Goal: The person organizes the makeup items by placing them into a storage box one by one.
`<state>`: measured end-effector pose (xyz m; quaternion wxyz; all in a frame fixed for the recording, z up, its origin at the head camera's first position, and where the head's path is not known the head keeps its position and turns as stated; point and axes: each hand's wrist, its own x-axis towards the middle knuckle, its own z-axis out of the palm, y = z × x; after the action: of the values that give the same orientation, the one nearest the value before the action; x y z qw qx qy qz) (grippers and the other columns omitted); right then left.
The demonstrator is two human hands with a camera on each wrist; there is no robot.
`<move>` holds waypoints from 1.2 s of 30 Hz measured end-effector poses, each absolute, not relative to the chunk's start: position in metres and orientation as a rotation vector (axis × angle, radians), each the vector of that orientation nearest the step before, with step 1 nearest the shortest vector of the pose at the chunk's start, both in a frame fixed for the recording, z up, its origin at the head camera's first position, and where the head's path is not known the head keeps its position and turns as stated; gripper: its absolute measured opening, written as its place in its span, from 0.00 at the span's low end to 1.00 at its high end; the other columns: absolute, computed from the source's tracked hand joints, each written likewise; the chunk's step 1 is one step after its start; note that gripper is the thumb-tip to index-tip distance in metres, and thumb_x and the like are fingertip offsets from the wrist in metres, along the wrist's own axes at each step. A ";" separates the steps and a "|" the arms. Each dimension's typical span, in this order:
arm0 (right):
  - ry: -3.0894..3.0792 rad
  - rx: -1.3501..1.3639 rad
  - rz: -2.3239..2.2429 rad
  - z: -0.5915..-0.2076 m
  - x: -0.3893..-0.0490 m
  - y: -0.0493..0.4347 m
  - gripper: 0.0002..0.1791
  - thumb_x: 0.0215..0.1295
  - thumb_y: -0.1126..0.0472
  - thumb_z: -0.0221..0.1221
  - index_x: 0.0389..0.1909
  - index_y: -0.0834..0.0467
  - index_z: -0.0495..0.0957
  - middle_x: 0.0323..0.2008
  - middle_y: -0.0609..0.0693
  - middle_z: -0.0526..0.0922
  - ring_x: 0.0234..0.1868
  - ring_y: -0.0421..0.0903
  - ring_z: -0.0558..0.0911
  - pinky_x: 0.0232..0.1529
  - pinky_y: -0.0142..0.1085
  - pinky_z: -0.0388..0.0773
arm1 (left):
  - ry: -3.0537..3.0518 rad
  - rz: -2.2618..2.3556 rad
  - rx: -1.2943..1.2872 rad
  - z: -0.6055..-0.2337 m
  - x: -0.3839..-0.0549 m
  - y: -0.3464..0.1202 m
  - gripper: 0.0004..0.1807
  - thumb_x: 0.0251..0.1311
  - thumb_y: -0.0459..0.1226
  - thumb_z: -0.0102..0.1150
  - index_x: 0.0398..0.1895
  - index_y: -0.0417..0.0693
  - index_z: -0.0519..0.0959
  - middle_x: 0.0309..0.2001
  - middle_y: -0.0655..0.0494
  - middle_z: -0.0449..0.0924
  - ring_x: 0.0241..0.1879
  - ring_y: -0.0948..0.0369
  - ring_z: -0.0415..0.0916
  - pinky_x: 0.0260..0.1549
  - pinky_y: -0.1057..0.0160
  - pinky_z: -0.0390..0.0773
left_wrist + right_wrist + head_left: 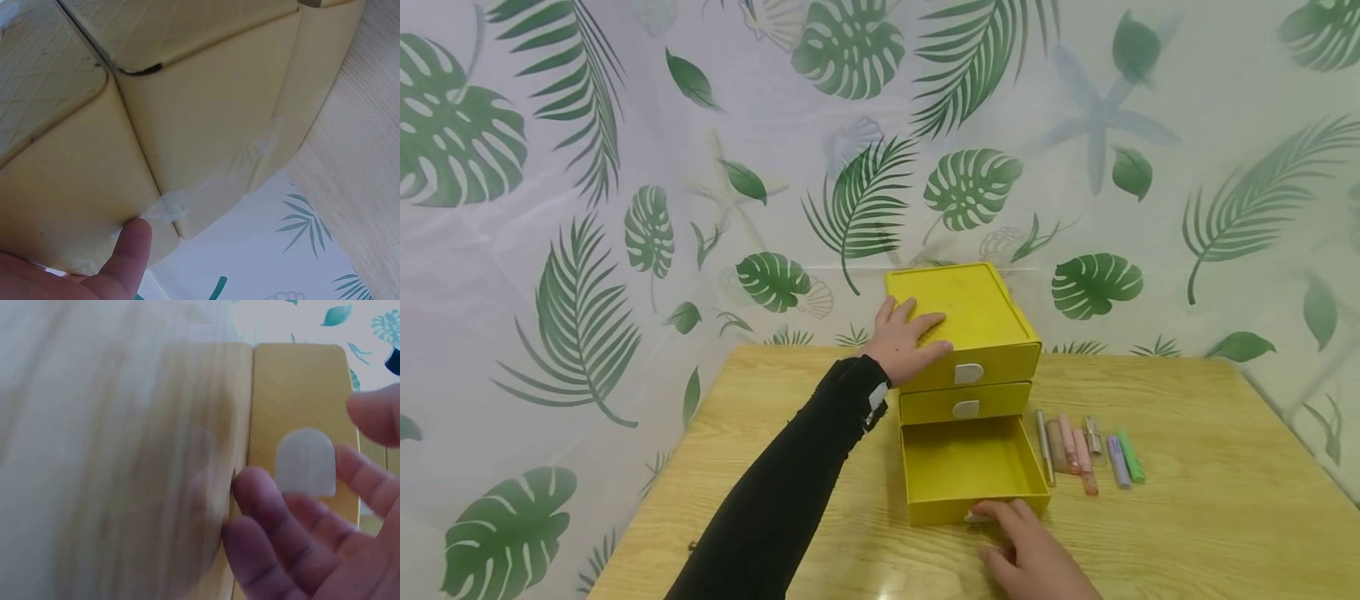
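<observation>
While hands [910,340] [1037,552] touch drawers [932,375], lowest rim [943,503] jutting, wide tabletop [700,467] left

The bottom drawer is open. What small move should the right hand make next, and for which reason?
Probably, the right hand should leave the white handle and reach toward the small items: the bottom drawer stands open with nothing visible inside, those items lie on the table beside it, and the left hand rests on the yellow box.
</observation>
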<state>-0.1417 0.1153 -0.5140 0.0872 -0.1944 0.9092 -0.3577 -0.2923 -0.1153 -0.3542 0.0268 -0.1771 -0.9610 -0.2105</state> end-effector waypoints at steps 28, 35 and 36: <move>3.064 -0.127 -0.453 -0.512 -0.237 0.280 0.29 0.60 0.60 0.60 0.60 0.69 0.67 0.48 0.75 0.68 0.45 0.71 0.71 0.38 0.64 0.74 | -2.962 -0.700 -0.553 -0.358 -0.292 -0.115 0.31 0.65 0.61 0.46 0.69 0.65 0.62 0.74 0.48 0.43 0.70 0.47 0.26 0.64 0.39 0.52; 2.999 -0.125 -0.385 -0.509 -0.247 0.276 0.33 0.59 0.53 0.62 0.60 0.68 0.67 0.50 0.74 0.72 0.45 0.72 0.73 0.37 0.64 0.74 | -2.955 -0.681 -0.558 -0.356 -0.291 -0.116 0.31 0.65 0.60 0.45 0.70 0.64 0.62 0.74 0.48 0.43 0.70 0.47 0.27 0.64 0.39 0.53; 2.993 -0.124 -0.387 -0.508 -0.248 0.276 0.32 0.60 0.53 0.61 0.59 0.68 0.68 0.49 0.73 0.73 0.44 0.72 0.73 0.37 0.64 0.74 | -2.952 -0.681 -0.557 -0.356 -0.291 -0.116 0.31 0.65 0.60 0.45 0.69 0.65 0.62 0.74 0.48 0.43 0.70 0.47 0.27 0.64 0.39 0.53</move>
<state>-0.2480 0.2760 -0.5085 0.0605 -0.0409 0.9891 -0.1277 -0.2913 -0.1156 -0.3558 0.0305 -0.1806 -0.9580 -0.2208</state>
